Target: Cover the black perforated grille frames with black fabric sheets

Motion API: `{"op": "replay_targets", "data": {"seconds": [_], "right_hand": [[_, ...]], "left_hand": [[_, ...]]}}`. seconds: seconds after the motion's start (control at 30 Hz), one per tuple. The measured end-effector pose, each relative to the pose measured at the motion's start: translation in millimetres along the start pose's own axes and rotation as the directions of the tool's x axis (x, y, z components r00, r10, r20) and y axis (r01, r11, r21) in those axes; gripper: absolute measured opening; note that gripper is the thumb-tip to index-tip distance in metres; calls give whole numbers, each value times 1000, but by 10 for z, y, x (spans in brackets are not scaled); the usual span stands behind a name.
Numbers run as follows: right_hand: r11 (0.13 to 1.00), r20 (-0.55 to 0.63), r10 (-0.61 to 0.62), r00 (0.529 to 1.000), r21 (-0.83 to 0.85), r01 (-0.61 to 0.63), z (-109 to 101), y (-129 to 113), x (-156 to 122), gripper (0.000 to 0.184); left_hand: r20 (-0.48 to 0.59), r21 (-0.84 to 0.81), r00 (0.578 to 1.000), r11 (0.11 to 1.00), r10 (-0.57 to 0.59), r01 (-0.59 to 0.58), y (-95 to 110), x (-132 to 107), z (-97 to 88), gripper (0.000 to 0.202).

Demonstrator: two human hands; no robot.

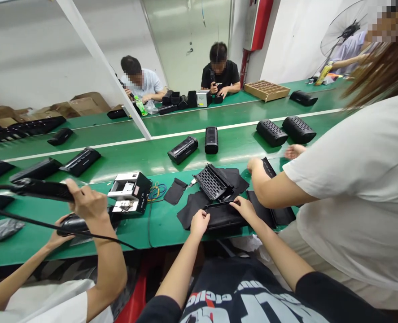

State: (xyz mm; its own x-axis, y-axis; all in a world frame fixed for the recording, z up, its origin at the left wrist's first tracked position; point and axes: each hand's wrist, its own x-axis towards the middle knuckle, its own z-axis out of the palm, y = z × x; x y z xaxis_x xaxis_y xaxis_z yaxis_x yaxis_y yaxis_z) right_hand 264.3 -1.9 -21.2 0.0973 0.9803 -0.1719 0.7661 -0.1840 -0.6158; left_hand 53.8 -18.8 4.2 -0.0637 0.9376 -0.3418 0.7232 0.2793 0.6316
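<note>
While both hands are gripping it, a black case [223, 217] is lying at the bench's [134, 157] near edge.
Left hand [199, 223] is curling over its left end; right hand [244, 207] is clasping its far right corner, fingers slightly spread. Black cloth pieces [188, 211] are lying under and around it, and a grille [212, 181] is tilting just beyond. A co-worker's forearm [269, 188] is reaching in from the right edge; toward the left, another person is holding a black tool [40, 188] near a white box [129, 192].
</note>
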Motion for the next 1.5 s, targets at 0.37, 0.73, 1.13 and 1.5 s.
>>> {"op": "replay_targets", "data": {"seconds": [0.37,0.73,1.13,1.5], "right_hand": [[979,36,137,990,-160,-130,-38,195,-63,22],[954,118,132,984,254,-158,-92,259,48,19],[582,358,61,932,745,-325,-153,56,-110,21],[353,368,4,930,869,-346,-257,147,-117,25]], "left_hand": [[-60,-80,998,997,-17,12,-56,61,69,10],[-122,-224,991,974,-54,25,-118,144,35,10],[-146,-556,980,831,-138,35,-286,83,-140,27],[-38,-639,987,763,-155,96,-124,28,-246,30]]}}
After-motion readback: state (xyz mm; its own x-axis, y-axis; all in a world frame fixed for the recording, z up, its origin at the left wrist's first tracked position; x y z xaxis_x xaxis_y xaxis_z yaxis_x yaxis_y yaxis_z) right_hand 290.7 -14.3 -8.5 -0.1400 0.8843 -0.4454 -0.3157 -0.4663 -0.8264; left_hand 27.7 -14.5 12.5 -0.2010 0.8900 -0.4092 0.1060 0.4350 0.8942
